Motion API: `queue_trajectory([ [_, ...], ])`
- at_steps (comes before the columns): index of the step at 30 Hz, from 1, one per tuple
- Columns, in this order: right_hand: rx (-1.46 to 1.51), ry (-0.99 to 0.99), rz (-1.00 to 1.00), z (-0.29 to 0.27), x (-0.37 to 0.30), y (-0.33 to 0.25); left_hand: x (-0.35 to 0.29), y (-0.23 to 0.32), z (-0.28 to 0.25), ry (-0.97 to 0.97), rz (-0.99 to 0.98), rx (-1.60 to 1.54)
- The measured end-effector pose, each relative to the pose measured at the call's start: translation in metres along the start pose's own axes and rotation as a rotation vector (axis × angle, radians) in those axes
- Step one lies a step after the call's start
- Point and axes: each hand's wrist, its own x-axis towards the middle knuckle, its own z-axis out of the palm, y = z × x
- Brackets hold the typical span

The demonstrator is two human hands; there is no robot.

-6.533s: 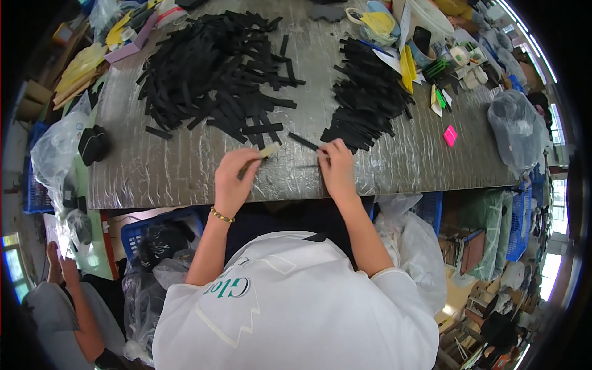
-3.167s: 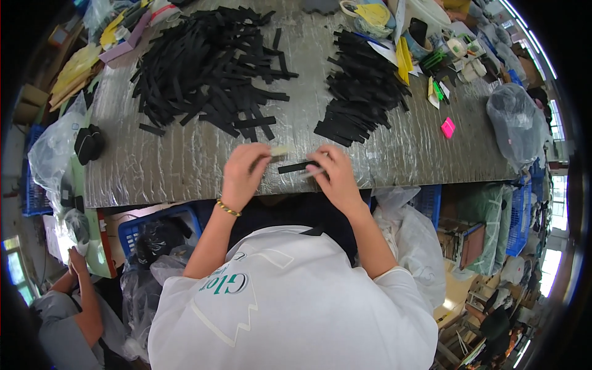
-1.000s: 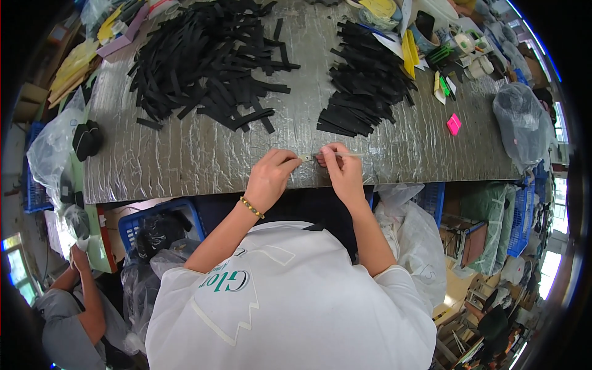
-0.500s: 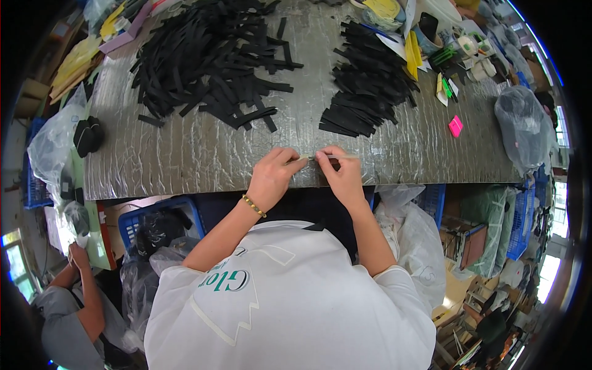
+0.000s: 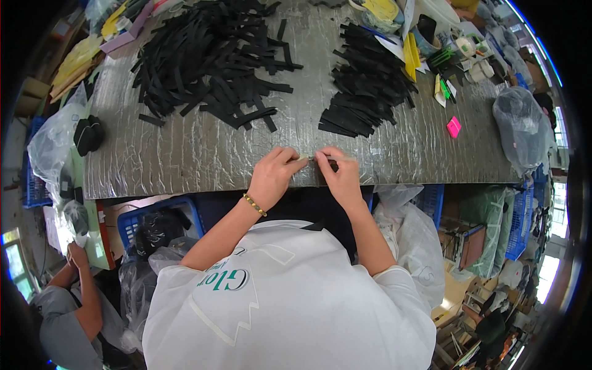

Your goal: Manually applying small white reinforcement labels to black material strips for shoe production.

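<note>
One broad grey table (image 5: 185, 163) with shiny, wrinkled covering spreads before me, carrying a big tangled heap of flat black strips (image 5: 185, 61) and, rightward, a smaller, neater black pile (image 5: 370, 80). Near the front edge, my right hand (image 5: 342, 176) curls inward, its grip impossible to tell; just beside, my left hand (image 5: 272, 176) pinches a tiny pale piece (image 5: 303, 158) between thumb and forefinger.

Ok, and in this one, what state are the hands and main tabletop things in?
Left hand: pinched on a small pale piece
Right hand: fingers bent, near the left's fingertips; grip unclear
Left pile of black strips: loose, jumbled
Right pile of black strips: overlapping, more aligned
Pink object: lying apart from both piles
Table: shiny, wrinkled surface
</note>
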Motion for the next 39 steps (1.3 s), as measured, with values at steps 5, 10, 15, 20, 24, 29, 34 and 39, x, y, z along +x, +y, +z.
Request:
queue_trajectory([
  [5,0.004,-0.068,0.018,-0.007,-0.004,-0.008,-0.001,-0.002,-0.003,-0.018,-0.018,-0.011],
  [10,0.058,-0.058,0.012,0.007,-0.001,-0.017,-0.002,-0.007,-0.008,-0.055,-0.136,-0.233],
  [15,0.016,-0.144,0.006,0.016,0.004,-0.019,-0.003,-0.010,-0.006,-0.049,-0.120,-0.239],
  [20,-0.042,-0.115,-0.101,0.019,0.006,-0.016,-0.002,-0.010,-0.006,-0.023,-0.107,-0.243],
  [24,-0.106,-0.144,-0.192,0.015,0.003,-0.005,-0.001,-0.010,-0.008,-0.044,-0.132,-0.270],
  [29,-0.308,-0.264,-0.220,-0.003,0.008,-0.006,-0.001,-0.008,-0.010,-0.027,-0.150,-0.311],
  [34,-0.243,-0.304,-0.268,-0.006,0.022,-0.003,-0.004,-0.015,-0.021,0.093,-0.105,-0.277],
  [39,-0.172,-0.151,-0.303,-0.001,0.020,-0.018,-0.003,-0.028,-0.046,0.165,-0.254,-0.282],
])
